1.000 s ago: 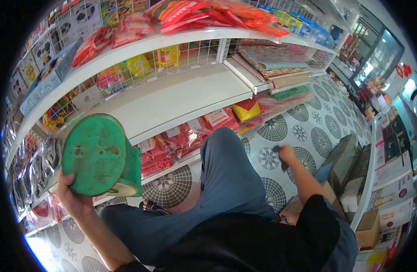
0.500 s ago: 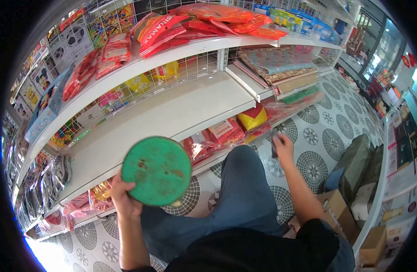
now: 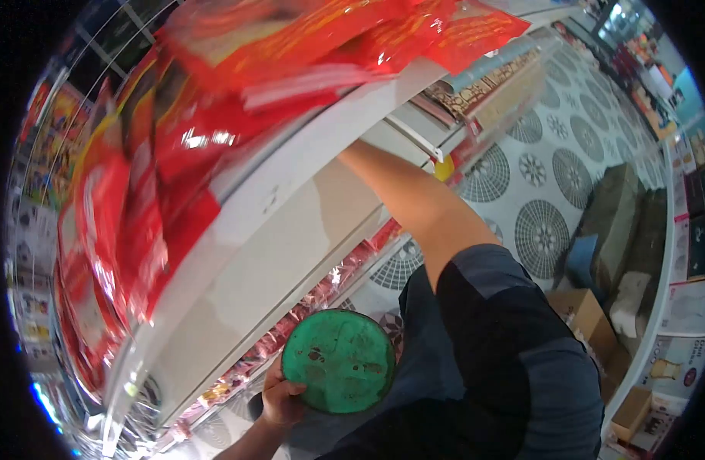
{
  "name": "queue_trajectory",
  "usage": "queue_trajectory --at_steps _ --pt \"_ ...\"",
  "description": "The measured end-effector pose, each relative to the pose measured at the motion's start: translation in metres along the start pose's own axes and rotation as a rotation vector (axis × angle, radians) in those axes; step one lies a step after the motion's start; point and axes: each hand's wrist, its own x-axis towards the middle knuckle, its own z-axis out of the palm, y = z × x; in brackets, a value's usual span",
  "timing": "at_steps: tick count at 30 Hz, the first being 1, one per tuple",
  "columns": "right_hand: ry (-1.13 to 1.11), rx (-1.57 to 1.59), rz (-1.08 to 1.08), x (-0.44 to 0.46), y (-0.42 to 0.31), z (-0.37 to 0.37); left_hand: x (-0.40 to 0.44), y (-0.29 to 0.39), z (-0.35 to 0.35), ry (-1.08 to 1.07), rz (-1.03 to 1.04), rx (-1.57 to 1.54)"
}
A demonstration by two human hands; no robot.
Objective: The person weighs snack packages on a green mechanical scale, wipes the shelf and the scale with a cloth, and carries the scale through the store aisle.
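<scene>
My left hand grips the edge of a round green disc, lid-like, with brown stains and scuffs on its face. The thumb lies over the rim, and the fingers go behind it. The disc is in front of the lower shelf's edge, near my lap. My right forearm reaches over the lower white shelf and in beneath the upper white shelf. That upper shelf hides my right hand, so whatever it holds or touches cannot be seen.
Shiny red packets crowd the upper shelf close to my head. Patterned flat goods lie on a shelf further right. Red packages sit below the lower shelf. An open cardboard box stands on the patterned tile floor at right.
My right hand, earlier low at right with a small dark thing, has gone under the upper shelf. The disc has moved lower in view. My head has leaned closer to the red packets.
</scene>
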Motion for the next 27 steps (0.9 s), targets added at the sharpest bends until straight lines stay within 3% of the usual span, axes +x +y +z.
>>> queue_trajectory --at_steps 1,2,4,5,6,7,9,11,15,17,21,23,27 --pt "-0.058 0.505 -0.164 -0.021 0.009 0.022 -0.003 0.004 0.004 -0.015 0.028 -0.008" --pt "-0.525 -0.294 0.033 -0.029 -0.125 -0.034 -0.01 0.008 0.009 -0.002 -0.02 0.012" --pt "-0.948 0.036 -0.176 -0.086 -0.159 -0.017 -0.022 0.016 0.019 0.102 0.021 0.023" --pt "-1.273 0.143 -0.024 -0.102 -0.212 -0.053 -0.031 0.017 0.013 0.067 0.003 0.04" --pt "-1.602 -0.078 0.044 -0.117 -0.255 -0.077 -0.04 0.026 0.023 0.074 -0.027 0.057" --pt "-1.568 -0.02 -0.137 -0.142 -0.273 -0.104 -0.049 0.035 0.034 0.093 -0.031 0.054" --pt "-1.465 0.261 0.277 -0.189 -0.276 -0.127 -0.059 0.051 0.059 0.087 -0.02 0.041" --pt "-1.074 0.21 0.667 -0.26 -0.26 -0.124 -0.069 0.061 0.075 0.077 -0.05 0.083" --pt "-0.366 -0.179 1.274 -0.34 -0.309 -0.159 -0.085 0.081 0.106 0.03 -0.152 0.091" --pt "-0.236 -0.155 1.481 -0.377 -0.347 -0.173 -0.093 0.094 0.129 -0.011 -0.203 0.113" --pt "0.298 -0.123 1.691 -0.443 -0.428 -0.183 -0.107 0.114 0.169 -0.061 -0.263 0.148" --pt "0.212 -0.09 1.739 -0.466 -0.459 -0.202 -0.113 0.123 0.192 -0.079 -0.314 0.146" --pt "0.444 -0.228 1.892 -0.503 -0.516 -0.218 -0.117 0.129 0.227 -0.154 -0.341 0.206"
